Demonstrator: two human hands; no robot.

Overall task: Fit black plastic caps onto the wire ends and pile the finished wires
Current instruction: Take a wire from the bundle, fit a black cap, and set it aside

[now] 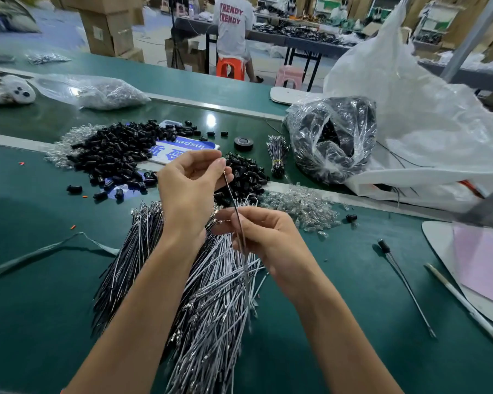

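My left hand (190,180) pinches the upper end of a thin wire (234,207) between thumb and fingertips. Lower down, my right hand (261,237) pinches the same wire, which runs steeply down into the heap below. No cap shows on that upper end. Under both forearms lies a big heap of black and white wires (205,282). Loose black plastic caps (117,155) are piled at the left behind my hands, and a smaller pile of caps (245,174) sits just behind my left hand. One capped wire (402,277) lies alone on the table at the right.
Clear small parts (305,206) are heaped right of my hands. A clear bag of black parts (330,137) and a large white sack (427,109) fill the right. A tied wire bundle (278,155), tape roll (243,143), white pen (464,305) and pink-papered board (487,263) lie around. A person (234,27) sits beyond.
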